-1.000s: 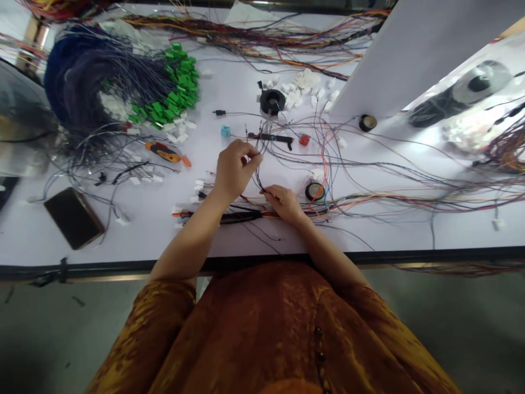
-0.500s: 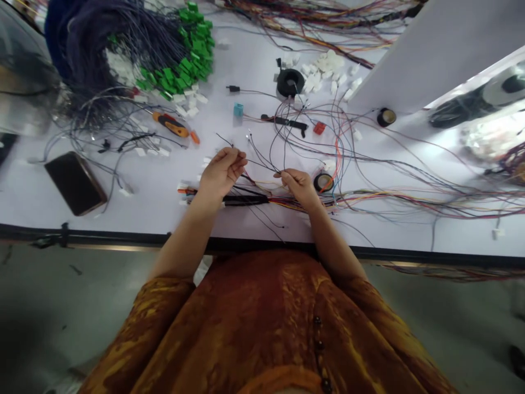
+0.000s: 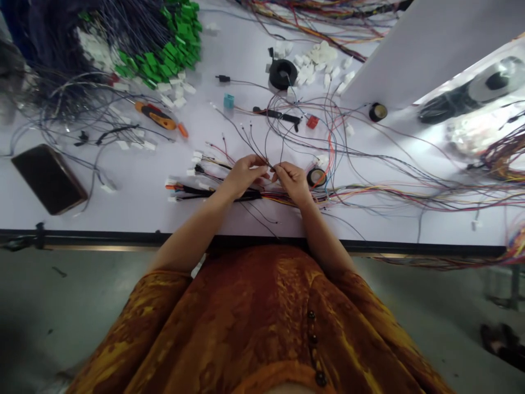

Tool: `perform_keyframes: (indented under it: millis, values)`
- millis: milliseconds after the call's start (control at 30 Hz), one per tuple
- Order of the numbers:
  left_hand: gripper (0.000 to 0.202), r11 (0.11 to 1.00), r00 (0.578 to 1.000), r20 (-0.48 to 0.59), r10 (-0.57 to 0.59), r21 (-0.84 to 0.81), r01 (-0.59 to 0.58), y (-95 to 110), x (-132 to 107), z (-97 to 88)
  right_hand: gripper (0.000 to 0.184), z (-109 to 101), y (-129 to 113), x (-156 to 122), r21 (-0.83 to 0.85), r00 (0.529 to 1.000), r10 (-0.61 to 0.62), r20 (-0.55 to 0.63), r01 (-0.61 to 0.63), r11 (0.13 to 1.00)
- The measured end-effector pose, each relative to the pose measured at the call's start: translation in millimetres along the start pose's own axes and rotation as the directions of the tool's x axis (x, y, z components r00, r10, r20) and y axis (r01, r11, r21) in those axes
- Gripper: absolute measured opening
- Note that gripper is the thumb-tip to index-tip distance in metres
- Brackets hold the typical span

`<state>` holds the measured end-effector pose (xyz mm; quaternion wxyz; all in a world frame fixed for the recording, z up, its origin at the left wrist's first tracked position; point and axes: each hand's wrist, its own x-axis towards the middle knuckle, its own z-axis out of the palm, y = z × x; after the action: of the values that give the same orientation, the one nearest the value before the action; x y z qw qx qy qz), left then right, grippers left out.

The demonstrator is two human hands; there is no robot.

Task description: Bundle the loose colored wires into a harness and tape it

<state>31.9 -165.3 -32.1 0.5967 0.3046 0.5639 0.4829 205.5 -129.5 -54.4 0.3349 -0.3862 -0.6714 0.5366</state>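
Close together over the table, my left hand [image 3: 248, 174] and my right hand [image 3: 292, 181] pinch the same few thin dark wires [image 3: 255, 146]. Their loose ends fan out up and to the left, tipped with small terminals. Beneath my hands lies a wire harness [image 3: 205, 191] with black-taped branches and white connectors at its left end. Its colored wires [image 3: 369, 197] run off to the right. Just right of my right hand sits a roll of black tape [image 3: 316, 177]. The exact grip at the fingertips is too small to make out.
A smartphone [image 3: 49, 179] lies at the left, with an orange-handled screwdriver [image 3: 158, 116] above it. Dark wires with green connectors [image 3: 172, 54] heap up at the back left. Another tape roll [image 3: 283, 74], white connectors [image 3: 322, 57] and a white post [image 3: 394, 60] stand farther back.
My left hand has moved right, from holding a wire end out to the left, to beside my right hand. The view has shifted slightly.
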Motion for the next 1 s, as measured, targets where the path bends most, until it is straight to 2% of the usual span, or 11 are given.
perform_keyframes:
  millis: [100, 333, 567, 700, 800, 1000]
  values:
    - [0.016, 0.999, 0.997, 0.058, 0.043, 0.017, -0.044, -4, 4, 3.5, 0.041, -1, -1, 0, 0.003, 1.0, -0.004, 0.01, 0.004, 1.0]
    - [0.009, 0.982, 0.985, 0.045, 0.167, 0.084, -0.17, -12, 10, -0.1, 0.04, -2, 3, 3, -0.002, 0.999, -0.017, 0.039, 0.017, 1.0]
    - [0.005, 0.986, 0.986, -0.004, 0.166, 0.012, -0.166, -12, 13, 4.2, 0.028, 0, 1, 3, -0.011, 0.998, -0.046, 0.043, 0.047, 0.999]
    - [0.009, 0.976, 0.979, -0.045, 0.201, -0.072, -0.204, -8, 15, 6.1, 0.029, 1, -1, 2, -0.051, 0.997, -0.062, 0.044, 0.065, 0.997]
    - [0.012, 0.979, 0.984, -0.08, 0.162, -0.114, -0.171, -5, 16, 5.0, 0.031, 1, -1, 1, -0.057, 0.997, -0.06, 0.058, 0.063, 0.996]
    - [0.017, 0.981, 0.999, 0.03, 0.013, -0.196, -0.007, 5, 22, 0.3, 0.037, -1, 0, 0, -0.064, 0.996, -0.049, 0.075, 0.054, 0.996]
